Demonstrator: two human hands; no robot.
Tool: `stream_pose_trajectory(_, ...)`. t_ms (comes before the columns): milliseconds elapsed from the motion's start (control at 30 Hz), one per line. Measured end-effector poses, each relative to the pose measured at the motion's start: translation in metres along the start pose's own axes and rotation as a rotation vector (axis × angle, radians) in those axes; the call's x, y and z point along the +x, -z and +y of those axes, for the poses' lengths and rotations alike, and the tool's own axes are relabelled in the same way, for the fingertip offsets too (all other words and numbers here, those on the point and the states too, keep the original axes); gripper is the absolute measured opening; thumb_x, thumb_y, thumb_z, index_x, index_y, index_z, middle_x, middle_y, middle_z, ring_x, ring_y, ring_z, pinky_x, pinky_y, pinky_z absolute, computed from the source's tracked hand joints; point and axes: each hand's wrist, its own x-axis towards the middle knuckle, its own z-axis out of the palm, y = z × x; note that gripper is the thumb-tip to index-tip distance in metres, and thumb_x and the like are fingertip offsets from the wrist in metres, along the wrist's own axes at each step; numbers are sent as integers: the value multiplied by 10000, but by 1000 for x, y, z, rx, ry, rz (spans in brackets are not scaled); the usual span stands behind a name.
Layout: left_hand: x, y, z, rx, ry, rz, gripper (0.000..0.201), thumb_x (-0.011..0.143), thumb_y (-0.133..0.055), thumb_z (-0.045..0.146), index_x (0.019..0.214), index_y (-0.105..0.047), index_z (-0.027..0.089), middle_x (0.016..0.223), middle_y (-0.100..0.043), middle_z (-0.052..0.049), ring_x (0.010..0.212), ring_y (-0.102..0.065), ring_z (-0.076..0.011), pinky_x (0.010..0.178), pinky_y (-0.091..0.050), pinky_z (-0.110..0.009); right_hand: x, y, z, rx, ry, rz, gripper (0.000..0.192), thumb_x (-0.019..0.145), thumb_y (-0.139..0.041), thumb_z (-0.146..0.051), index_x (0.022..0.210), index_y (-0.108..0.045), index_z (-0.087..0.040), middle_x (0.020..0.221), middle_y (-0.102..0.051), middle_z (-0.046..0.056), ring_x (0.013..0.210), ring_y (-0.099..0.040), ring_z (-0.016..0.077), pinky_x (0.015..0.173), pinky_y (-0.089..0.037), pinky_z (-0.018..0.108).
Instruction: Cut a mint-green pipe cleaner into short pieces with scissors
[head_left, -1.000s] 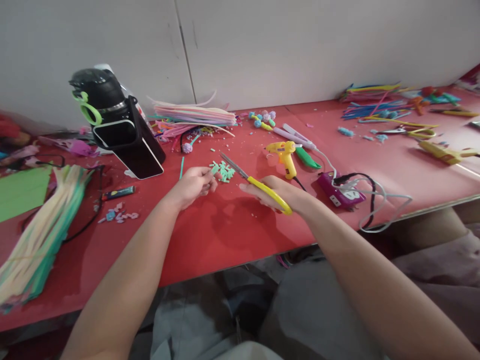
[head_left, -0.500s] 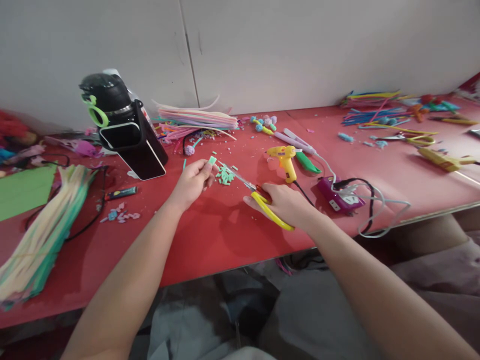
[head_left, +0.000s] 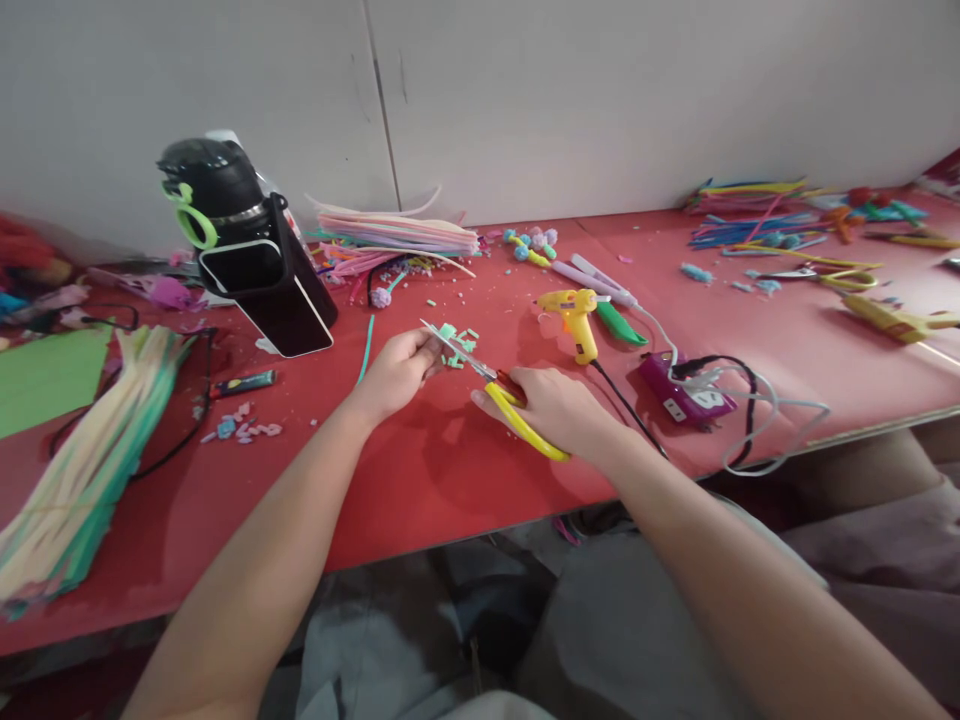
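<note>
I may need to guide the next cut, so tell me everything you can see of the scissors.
The scissors have yellow plastic-looking loop handles and thin grey metal blades. The right hand grips the handles just above the red table. The blades point up-left toward the left hand, their tips by a small green piece at its fingertips. How far the blades are open is unclear.

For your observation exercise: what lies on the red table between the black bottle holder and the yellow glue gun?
In the head view, between black bottle holder and yellow glue gun: mint cut pieces, scissor blades, left hand.
</note>
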Motion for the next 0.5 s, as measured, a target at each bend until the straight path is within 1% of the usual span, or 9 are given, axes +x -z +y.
stream_pose_trajectory(167, -2, -4, 5, 25, 26, 24, 205, 947, -516, 172, 748, -559, 153, 546, -409, 56, 507, -368, -91, 554, -341, -241, 0, 1, -2, -5, -18, -14, 631, 873, -331, -822, 747, -479, -222, 765, -649, 64, 668, -582, 184, 553, -272, 276)
stream_pose_trajectory(333, -3, -7, 9, 5, 75, 44, 185, 951, -493, 120, 822, -627, 128, 526, -402, 60, 520, -401, -95, 606, -400, -232, 0, 0, -3, -15, -29, -16, 645, 865, -312, -839, 742, -464, -224, 751, -637, 55, 633, -557, 172, 552, -267, 271)
stream_pose_trajectory(500, -2, -7, 8, 2, 81, 40, 173, 953, -499, 130, 855, -642, 121, 522, -397, 63, 506, -381, -92, 583, -382, -231, 0, 1, -3, -12, -32, -25, 650, 860, -322, -843, 751, -479, -222, 763, -644, 59, 640, -566, 176, 552, -270, 268)
